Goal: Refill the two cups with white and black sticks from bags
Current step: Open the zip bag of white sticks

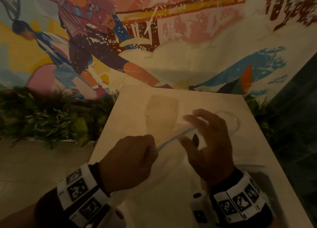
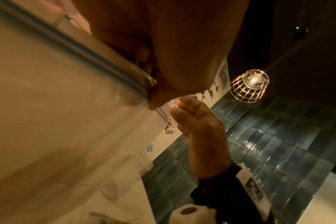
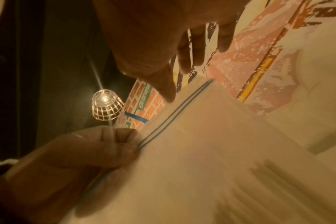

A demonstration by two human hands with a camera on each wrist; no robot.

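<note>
Nearest the camera, the left hand [image 1: 127, 161] is curled into a loose fist, its fingers and thumb pinching one end of the zip strip of a clear plastic bag [image 1: 164, 157]. The strip, a pair of thin blue lines, runs up and to the right from that pinch toward the right hand [image 1: 208, 145]. In the right wrist view the bag [image 3: 211, 151] hangs below the strip as a pale, blurred sheet, with faint long streaks low on its right side (possibly sticks, but too smeared to say).

The right hand hovers at the other end of the strip with its fingers spread and only lightly bent. Its thumb tip lies close against the strip in the right wrist view, yet whether it touches or pinches the bag cannot be told, since the fingers are blurred. In the left wrist view the same hand [image 2: 199, 130] shows its palm with the fingers loose, holding nothing visible. Both wrists wear white bands with black square markers.

Under and beyond the hands lies the white tabletop [image 1: 257, 159]. A clear cup [image 1: 229, 120] stands on it just beyond the right hand, partly hidden by the fingers. To its left, farther back, a second clear bag [image 1: 162, 107] lies flat on the tabletop.

Past the tabletop's far edge runs a strip of green plants [image 1: 42, 114], and behind that a wall painted with a bright mural [image 1: 154, 30]. A caged hanging lamp [image 2: 248, 85] glows overhead.
</note>
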